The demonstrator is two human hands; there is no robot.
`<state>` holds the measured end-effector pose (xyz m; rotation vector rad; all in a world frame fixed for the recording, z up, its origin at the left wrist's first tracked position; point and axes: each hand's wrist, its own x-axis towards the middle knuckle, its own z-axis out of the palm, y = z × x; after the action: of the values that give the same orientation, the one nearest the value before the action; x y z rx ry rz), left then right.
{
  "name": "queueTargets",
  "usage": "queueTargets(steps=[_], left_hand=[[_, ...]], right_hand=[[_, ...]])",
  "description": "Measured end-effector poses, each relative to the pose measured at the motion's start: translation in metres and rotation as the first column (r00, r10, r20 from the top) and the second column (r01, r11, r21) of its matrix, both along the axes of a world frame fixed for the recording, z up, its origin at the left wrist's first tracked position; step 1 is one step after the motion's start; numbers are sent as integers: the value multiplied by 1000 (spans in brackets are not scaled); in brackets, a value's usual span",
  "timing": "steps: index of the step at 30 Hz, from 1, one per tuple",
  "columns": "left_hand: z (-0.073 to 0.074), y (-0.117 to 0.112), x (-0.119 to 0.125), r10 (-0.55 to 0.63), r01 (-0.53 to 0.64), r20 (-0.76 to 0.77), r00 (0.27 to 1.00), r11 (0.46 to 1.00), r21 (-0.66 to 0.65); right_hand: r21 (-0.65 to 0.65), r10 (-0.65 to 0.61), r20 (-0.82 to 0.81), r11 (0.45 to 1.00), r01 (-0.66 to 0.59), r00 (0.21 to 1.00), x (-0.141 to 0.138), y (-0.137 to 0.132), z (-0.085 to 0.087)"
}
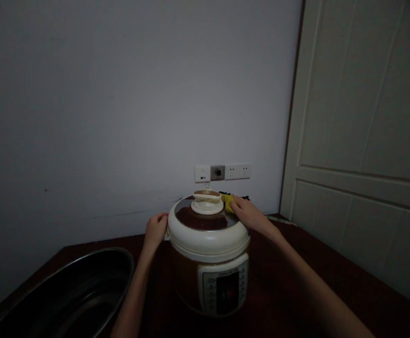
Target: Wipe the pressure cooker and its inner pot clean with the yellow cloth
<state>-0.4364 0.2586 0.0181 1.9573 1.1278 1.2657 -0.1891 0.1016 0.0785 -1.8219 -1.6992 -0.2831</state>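
An electric pressure cooker [208, 241] with a white rim, brown body and front control panel stands upright on the dark table. Its lid, topped by a white and brown handle [207, 195], is on. My right hand [245, 211] presses a yellow cloth [228, 203] against the right part of the lid, beside the handle. At the cooker's left side my left hand [156, 229] is closed, its fingers curled at the edge near the side handle. What those fingers grip is partly hidden.
A large metal basin [120, 253] sits at the front left, close to my left forearm. Wall sockets [238, 172] are behind the cooker. A pale panelled door [359, 141] rises on the right. A patterned strip [281, 220] lies at the table's back right.
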Motion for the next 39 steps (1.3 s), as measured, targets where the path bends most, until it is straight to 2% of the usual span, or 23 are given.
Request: queueTargets(steps=[5,8,11,14,16,19,22,24,26,27,28,30,32,34,36,39], left_hand=[[1,0,0,-8,8,4,1000,1000,-3],[-1,1,0,-11,11,12,1000,1000,7],[-3,0,0,11,-11,-3,1000,999,31],[1,-5,-1,157,-154,-16,987,981,119],[8,-15,-4,229,-234,52,972,943,236],[25,-43,-12,166,-239,199,966,869,433],[40,-87,-13,37,-132,167,985,787,602],[45,-117,-7,-92,62,3,996,690,721],[47,-141,5,-179,244,-171,969,558,793],[46,-150,12,-181,313,-255,950,527,791],[44,-157,19,-157,362,-329,931,519,774],[40,-166,32,-59,398,-448,892,570,719],[34,-170,43,58,364,-512,857,634,682],[29,-171,50,158,305,-539,827,679,668],[27,-173,53,223,272,-569,792,705,655],[31,-176,47,238,296,-648,724,741,603]], right_hand=[[153,-13,132,988,-7,991,-43,-37,-25],[158,47,229,984,-85,972,-74,-59,-38],[129,92,295,982,-135,951,-92,-67,-38],[77,161,301,978,-192,940,-92,-64,-28],[37,262,291,958,-284,920,-86,-61,-22],[57,383,224,913,-404,896,-75,-56,-21],[150,446,73,879,-452,892,-67,-53,-27],[181,506,-66,854,-488,860,-63,-53,-28],[204,569,-237,822,-532,787,-59,-55,-26],[228,600,-324,800,-555,732,-56,-56,-25],[261,627,-408,776,-574,663,-53,-58,-22],[340,667,-540,731,-592,513,-45,-60,-17],[399,667,-615,723,-564,420,-35,-63,-11],[422,632,-644,764,-488,431,-24,-65,-5],[433,579,-645,815,-385,500,-10,-65,-1],[435,497,-643,863,-257,582,15,-57,-2]])
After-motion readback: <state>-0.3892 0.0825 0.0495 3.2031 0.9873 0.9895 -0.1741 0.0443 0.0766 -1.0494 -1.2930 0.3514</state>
